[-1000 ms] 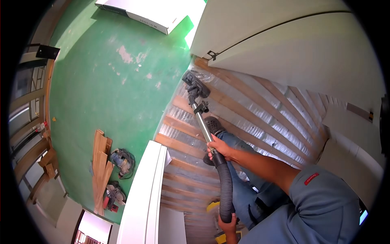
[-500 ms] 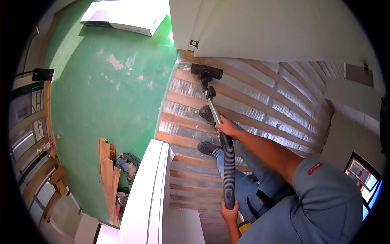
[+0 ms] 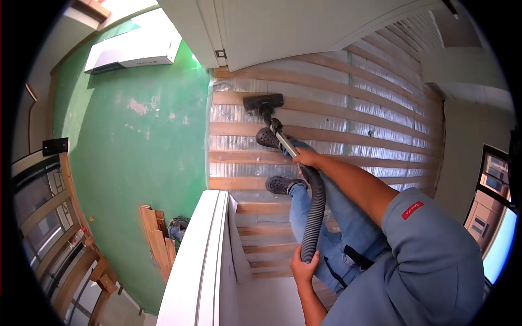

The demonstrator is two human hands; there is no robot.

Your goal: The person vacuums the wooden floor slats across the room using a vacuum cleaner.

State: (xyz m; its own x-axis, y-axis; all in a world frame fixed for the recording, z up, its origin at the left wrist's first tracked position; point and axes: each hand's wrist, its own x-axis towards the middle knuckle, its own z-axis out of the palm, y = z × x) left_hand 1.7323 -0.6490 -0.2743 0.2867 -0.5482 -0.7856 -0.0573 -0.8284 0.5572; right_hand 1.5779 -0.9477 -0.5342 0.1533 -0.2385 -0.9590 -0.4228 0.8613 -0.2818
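Black plastic nozzle (image 3: 263, 102) of the vacuum, lying over a batten (image 3: 239, 157) and a neighbouring strip of foil (image 3: 231, 113), inside the border of the green floor (image 3: 136, 141). The metal tube (image 3: 289, 146) slopes from it to the right hand (image 3: 308, 157), whose grip is curled round the tube's upper end; the left hand (image 3: 304, 266) has its grip wrapped about the ribbed hose (image 3: 316, 217) lower down. For clean pick-up, the nozzle would best lie flat and travel lengthwise along each foil strip, with slow, overlapping strokes and light pressure, since the raised battens could tip it and the foil looks easy to snag or tear. The left hand does well to carry the hose in a loose bend, free of kinks and clear of the legs. Chief obstacles: one shoe (image 3: 267, 138), just beside the tube, and the other shoe (image 3: 279, 185), both among the battens; the door (image 3: 304, 30), bounding the far end; and the white panel (image 3: 198, 261), which rises near the left hand's side and hides part of the ground behind it. Beyond, on the green floor, lie a long box (image 3: 130, 51), a stack of planks (image 3: 154, 239) and, beside the planks, a bluish object (image 3: 178, 228), partly hidden and not identifiable.
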